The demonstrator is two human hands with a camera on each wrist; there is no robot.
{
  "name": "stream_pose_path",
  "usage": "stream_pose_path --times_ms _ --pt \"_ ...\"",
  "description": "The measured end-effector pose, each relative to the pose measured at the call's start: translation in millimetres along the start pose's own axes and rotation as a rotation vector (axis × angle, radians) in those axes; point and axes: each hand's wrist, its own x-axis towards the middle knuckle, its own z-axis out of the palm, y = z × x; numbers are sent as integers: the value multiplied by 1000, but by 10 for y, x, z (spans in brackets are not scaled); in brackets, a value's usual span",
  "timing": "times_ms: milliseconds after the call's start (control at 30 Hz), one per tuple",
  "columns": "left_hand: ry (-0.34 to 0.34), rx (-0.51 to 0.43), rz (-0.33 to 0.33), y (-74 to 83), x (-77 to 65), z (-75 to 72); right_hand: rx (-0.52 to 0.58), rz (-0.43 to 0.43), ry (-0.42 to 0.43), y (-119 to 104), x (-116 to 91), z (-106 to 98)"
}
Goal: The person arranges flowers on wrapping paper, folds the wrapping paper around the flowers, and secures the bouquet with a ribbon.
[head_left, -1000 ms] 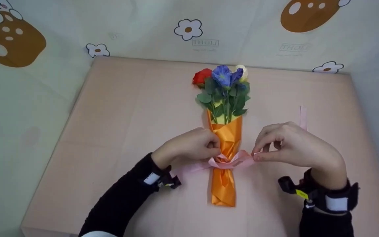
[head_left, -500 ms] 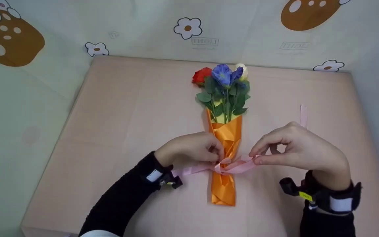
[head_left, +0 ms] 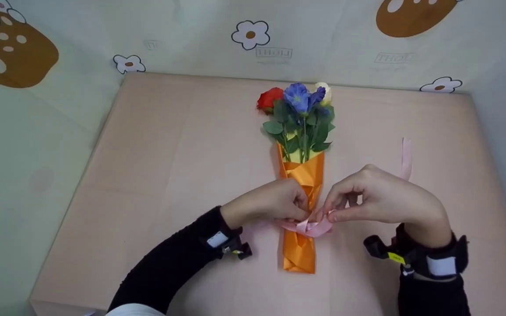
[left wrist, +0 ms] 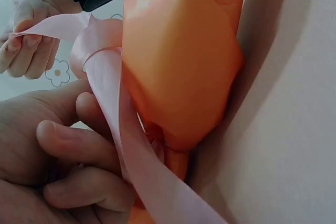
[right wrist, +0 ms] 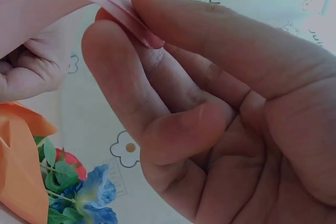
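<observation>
A bouquet with red, blue and cream flowers lies on the table, its stems wrapped in orange paper. Pink ribbon crosses the narrow lower part of the wrap, with a loop beside it in the left wrist view. My left hand lies over the wrap, fingers curled at the ribbon's crossing; the ribbon partly hides those fingertips. Right of the wrap, my right hand pinches a ribbon end between thumb and fingers.
Behind my right hand a strip of pink ribbon lies on the pinkish table. A pale printed cloth stands along the table's back edge. Each wrist wears a black strap with a small camera.
My left hand has moved right and slightly down across the wrap. The right hand has come left toward it, and the ribbon between them has drawn into a shorter, rounder loop.
</observation>
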Motion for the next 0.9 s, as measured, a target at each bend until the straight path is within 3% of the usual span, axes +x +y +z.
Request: stream_pose_path --times_ms 100,300,467,733,900 --pt "40 57 4 54 13 54 6 27 -16 11 24 10" --pt "166 264 68 132 71 173 0 53 -16 13 35 18" --pt "229 332 40 148 101 235 2 43 -21 9 42 17" --pt "97 147 -85 143 124 226 9 41 -28 10 55 23" --pt "83 45 -167 153 145 270 10 52 -32 17 47 26"
